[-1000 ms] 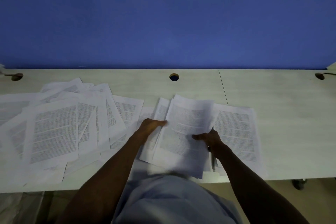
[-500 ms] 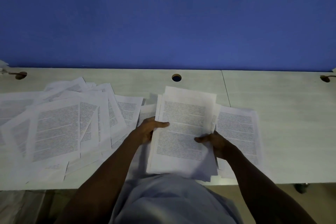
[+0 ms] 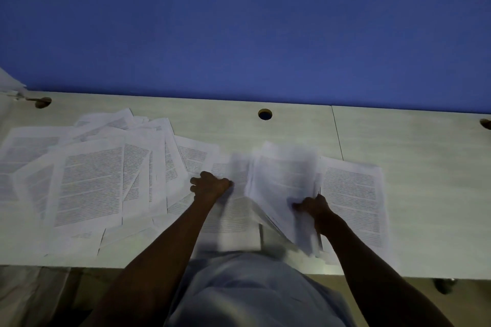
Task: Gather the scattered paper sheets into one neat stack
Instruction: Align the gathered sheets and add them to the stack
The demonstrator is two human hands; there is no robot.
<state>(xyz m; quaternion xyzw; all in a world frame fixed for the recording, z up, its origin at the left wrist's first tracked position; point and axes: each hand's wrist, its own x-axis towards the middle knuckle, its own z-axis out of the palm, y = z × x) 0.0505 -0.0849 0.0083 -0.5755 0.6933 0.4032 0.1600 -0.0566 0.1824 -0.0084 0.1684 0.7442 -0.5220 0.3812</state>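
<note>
Right hand (image 3: pixel 313 206) grips a bundle of printed sheets (image 3: pixel 284 183) at its lower right edge, fingers curled round the paper; the bundle is lifted and tilted off the desk, motion-blurred, so its sheet count cannot be read. Left hand (image 3: pixel 210 186) sits just left of the bundle, fingers curled at the edge of a blurred sheet (image 3: pixel 237 172); whether it pinches that sheet or only presses it cannot be told. Below and between the hands lies a flat printed page (image 3: pixel 231 220), reaching the near desk edge. Just right of the right hand, a single page (image 3: pixel 350 194) lies flat, partly tucked under the bundle. Well left of the left hand spreads a loose overlapping scatter of pages (image 3: pixel 90 183), at mixed angles. All paper rests on a pale desk (image 3: pixel 411 167) with a round cable hole (image 3: pixel 265 114) beyond the hands. Blue wall (image 3: pixel 239 21) behind the desk.
</note>
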